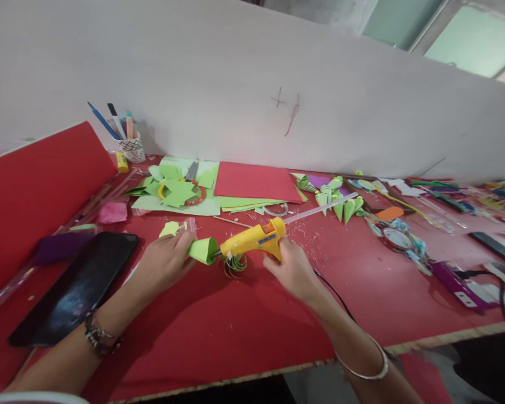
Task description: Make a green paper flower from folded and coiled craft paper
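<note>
A rolled green paper cone [203, 250] is pinched in the fingers of my left hand [168, 259], its wide mouth facing right. My right hand [292, 269] grips a yellow glue gun [252, 238] by its handle. The gun's nozzle points left, at the cone's open mouth; whether it touches the paper I cannot tell. A clear glue stick [320, 207] juts from the back of the gun. Curled thin green paper strips [235, 266] lie on the table beneath the nozzle.
Scissors [191, 171] and cut green pieces lie behind my left hand, beside red paper sheets [256, 180]. Finished green cones [340, 205] sit at the back right. A phone [79, 292] lies left, a purple power strip [463, 286] right. A pen cup [131, 147] stands near the wall.
</note>
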The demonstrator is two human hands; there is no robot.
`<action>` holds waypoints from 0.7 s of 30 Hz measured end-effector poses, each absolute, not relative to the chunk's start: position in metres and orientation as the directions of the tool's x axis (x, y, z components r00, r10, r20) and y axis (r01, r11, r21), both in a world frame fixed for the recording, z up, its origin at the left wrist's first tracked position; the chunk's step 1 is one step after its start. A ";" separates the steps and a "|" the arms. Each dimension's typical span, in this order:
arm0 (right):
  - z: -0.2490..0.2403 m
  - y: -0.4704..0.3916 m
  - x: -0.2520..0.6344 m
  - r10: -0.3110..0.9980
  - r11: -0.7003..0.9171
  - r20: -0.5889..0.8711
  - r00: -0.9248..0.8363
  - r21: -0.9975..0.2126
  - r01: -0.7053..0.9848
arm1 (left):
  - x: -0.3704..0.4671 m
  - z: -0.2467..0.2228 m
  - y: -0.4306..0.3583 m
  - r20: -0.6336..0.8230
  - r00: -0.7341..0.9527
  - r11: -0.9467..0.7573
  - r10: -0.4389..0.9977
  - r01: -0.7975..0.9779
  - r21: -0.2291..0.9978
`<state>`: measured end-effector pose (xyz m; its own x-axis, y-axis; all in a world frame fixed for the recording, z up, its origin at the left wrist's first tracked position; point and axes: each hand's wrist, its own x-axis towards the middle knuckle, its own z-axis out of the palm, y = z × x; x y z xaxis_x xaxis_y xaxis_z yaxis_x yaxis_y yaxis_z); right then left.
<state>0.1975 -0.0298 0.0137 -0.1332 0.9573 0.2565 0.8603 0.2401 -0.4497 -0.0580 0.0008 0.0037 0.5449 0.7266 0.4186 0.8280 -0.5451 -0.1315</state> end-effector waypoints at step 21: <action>0.012 -0.029 0.199 0.901 0.280 0.407 -0.148 -0.288 0.916 | -0.057 0.003 0.000 0.253 0.498 -0.533 0.829 0.841 0.090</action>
